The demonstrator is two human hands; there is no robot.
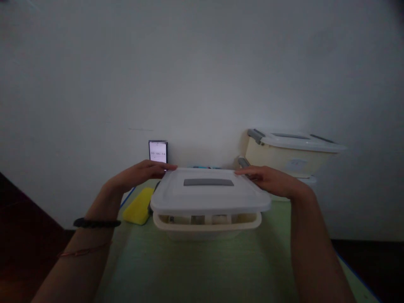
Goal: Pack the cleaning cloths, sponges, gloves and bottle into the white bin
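Note:
A white plastic lid with a grey handle recess is held a little above a cream storage box. A gap shows between lid and box rim at the front. My left hand grips the lid's far left corner, fingers laid over its edge. My right hand grips the far right edge in the same way. Small items show inside the box through the gap, too dim to name.
A second cream box with a white lid stands at the back right by the wall. A phone with a lit screen leans on the wall. A yellow object lies left of the box on the green table.

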